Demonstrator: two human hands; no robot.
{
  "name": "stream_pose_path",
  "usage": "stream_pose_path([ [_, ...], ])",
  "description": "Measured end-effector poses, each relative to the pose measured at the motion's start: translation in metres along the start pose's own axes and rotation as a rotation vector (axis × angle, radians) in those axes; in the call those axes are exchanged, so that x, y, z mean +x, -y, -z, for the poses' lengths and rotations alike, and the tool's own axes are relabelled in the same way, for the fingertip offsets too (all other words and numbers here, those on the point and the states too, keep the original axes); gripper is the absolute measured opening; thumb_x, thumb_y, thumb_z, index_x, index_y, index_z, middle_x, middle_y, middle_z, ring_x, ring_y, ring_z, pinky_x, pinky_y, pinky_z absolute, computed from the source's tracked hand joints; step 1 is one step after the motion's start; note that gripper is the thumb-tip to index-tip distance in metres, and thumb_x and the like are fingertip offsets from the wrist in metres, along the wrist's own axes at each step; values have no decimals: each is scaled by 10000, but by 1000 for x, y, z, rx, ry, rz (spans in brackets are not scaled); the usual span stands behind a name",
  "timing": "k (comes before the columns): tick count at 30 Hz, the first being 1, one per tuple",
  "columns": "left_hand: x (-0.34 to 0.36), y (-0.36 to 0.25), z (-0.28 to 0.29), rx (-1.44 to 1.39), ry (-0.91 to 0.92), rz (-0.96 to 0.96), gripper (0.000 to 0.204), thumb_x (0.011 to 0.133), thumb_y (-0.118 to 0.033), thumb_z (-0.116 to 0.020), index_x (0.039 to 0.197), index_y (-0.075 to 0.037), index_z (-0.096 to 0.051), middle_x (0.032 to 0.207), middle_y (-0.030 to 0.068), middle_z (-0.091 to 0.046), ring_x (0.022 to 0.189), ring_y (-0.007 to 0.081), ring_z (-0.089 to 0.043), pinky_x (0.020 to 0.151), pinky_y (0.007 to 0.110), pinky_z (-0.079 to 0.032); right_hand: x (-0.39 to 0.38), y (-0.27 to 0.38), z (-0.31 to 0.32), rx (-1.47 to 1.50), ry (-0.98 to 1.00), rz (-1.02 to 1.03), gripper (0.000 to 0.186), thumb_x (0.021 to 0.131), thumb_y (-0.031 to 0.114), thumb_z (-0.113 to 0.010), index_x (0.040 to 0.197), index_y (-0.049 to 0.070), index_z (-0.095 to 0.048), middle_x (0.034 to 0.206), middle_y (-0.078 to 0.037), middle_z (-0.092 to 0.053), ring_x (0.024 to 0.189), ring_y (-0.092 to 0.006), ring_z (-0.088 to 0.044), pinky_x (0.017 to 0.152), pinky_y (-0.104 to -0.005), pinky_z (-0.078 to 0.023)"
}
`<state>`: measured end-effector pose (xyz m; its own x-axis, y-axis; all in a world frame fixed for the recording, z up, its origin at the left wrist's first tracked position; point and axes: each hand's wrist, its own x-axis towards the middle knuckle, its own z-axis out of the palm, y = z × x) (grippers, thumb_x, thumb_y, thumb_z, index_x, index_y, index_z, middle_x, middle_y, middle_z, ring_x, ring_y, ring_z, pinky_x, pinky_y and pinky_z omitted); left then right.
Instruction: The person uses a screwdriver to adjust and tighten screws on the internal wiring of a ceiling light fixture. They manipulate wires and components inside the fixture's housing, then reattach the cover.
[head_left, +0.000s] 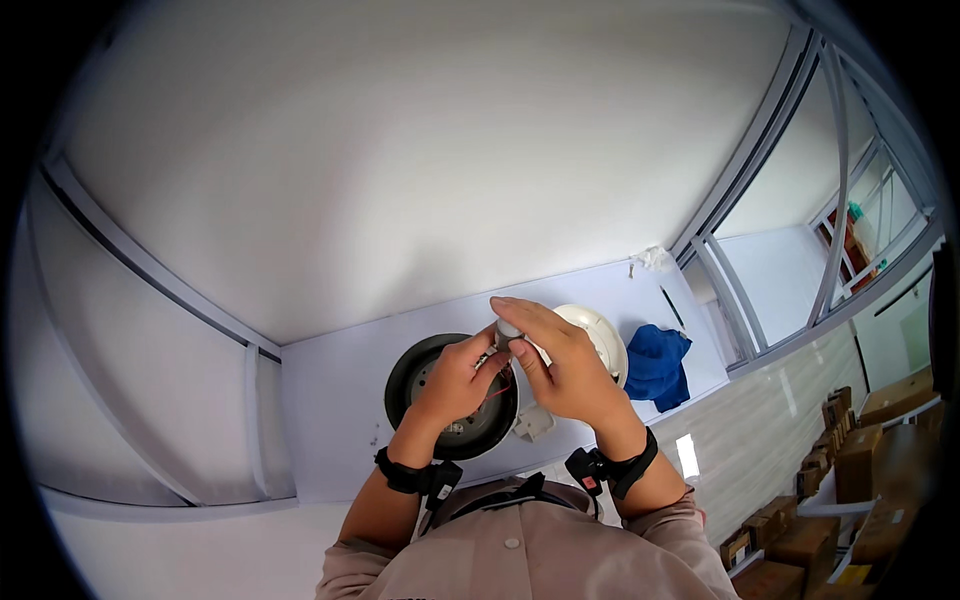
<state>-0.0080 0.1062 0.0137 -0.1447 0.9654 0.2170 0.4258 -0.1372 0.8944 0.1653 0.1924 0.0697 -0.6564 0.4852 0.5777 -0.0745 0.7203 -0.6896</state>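
My left hand (452, 385) and my right hand (572, 368) meet above the table, closed around a small grey, round-topped cylindrical part (510, 336). Thin red wires (503, 388) hang below it, near my left fingers. Under my left hand lies a dark round metal pan-like housing (398, 391) with holes and fittings in its base. A white round cover (612, 340) sits behind and beside my right hand, which partly hides it. Between my forearms, against the housing's right side, rests a small white plastic piece (536, 424).
Right of the cover are a crumpled blue cloth (657, 367) and a thin dark pen-like tool (671, 306). White crumpled material (655, 259) lies at the far corner. Tiny loose pieces (376, 436) are left of the housing. Framed panels flank the table; cardboard boxes (803, 550) stand lower right.
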Motion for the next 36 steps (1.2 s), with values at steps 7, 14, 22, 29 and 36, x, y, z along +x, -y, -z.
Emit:
stream_pose_path([
  [7, 4, 2, -7, 77, -150, -27, 306, 867, -140, -840, 1115, 4, -734, 911, 147, -784, 792, 273, -764, 754, 356, -589, -10, -13, -6, -110, -115, -26, 582, 873, 60, -824, 1429, 99, -656, 1370, -197, -661, 1129, -404, -687, 932, -440, -569],
  [14, 3, -1, -19, 122, -296, 11, 362, 780, -145, -925, 990, -10, -663, 943, 144, -783, 804, 269, -767, 756, 351, -590, -1, 2, -7, -51, -81, 4, 554, 928, 14, -735, 1463, 37, -593, 1286, -222, -693, 1137, -403, -693, 970, -441, -564],
  [22, -7, 2, -11, 3, -147, -52, 363, 938, -95, -735, 1276, 17, -664, 984, 178, -767, 903, 299, -763, 814, 370, -565, 0, 10, -5, -50, -60, 64, 490, 912, 37, -756, 1393, 41, -664, 1365, -231, -639, 1219, -393, -646, 1012, -428, -539],
  [29, -2, -15, -8, 139, -202, -4, 314, 895, -157, -823, 1159, -11, -736, 958, 174, -788, 867, 310, -784, 774, 365, -598, -7, -3, -18, -68, -258, -31, 410, 774, 122, -938, 1154, 53, -801, 1092, -121, -680, 891, -267, -676, 800, -350, -562],
  [36, -3, -4, -14, 103, -292, -140, 316, 834, -103, -845, 1110, 1, -733, 936, 186, -780, 859, 320, -783, 767, 374, -596, -5, 12, -13, -131, -189, 52, 459, 932, 50, -777, 1375, 13, -662, 1167, -225, -734, 1024, -365, -735, 915, -397, -578],
])
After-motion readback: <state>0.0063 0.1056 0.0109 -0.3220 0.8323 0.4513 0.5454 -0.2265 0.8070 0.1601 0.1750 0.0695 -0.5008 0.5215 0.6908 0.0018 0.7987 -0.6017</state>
